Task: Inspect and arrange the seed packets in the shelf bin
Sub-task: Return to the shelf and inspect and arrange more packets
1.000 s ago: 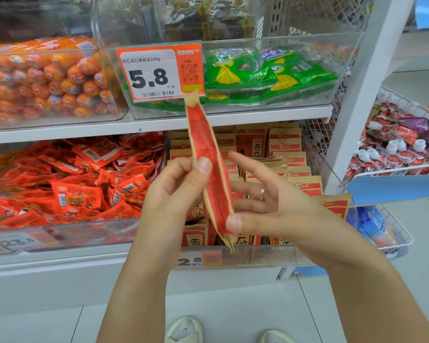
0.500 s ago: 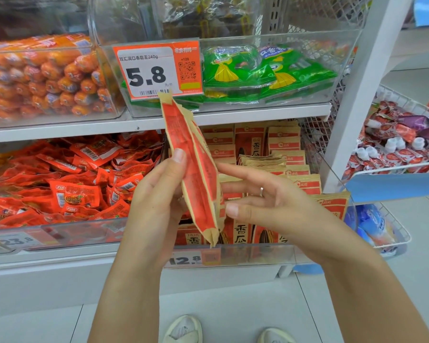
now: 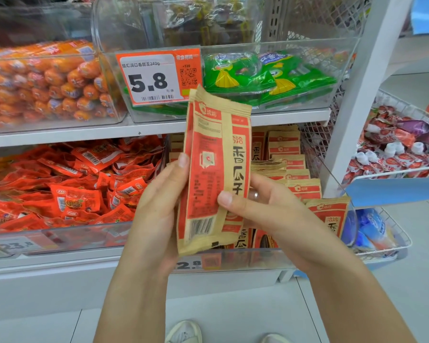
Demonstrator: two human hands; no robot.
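on the lower shelf's left stretch sits a clear bin of loose orange-red snack packs (image 3: 67, 191). just right of it, in front of the shelf edge, the left hand (image 3: 156, 206) holds the seed packets (image 3: 213, 169) upright, thumb laid along their left edge and the rest of the fingers hidden behind, so i cannot tell how tightly they curl. there look to be two packets, one overlapping the other, though the overlap makes the count uncertain. the right hand (image 3: 270, 209) pinches their right edge, thumb on the front face and fingers (image 3: 258, 181) behind. the packets' long axis runs vertical, barcode end down, top seam reaching the orange price tag (image 3: 159, 76) on the upper shelf. the shelf bin (image 3: 332, 179) with its rows of matching packets lies directly behind and right of the hands, its front wall just below the held packets. the right hand is nearer the bin's rows, so a return would likely go forward and slightly right.
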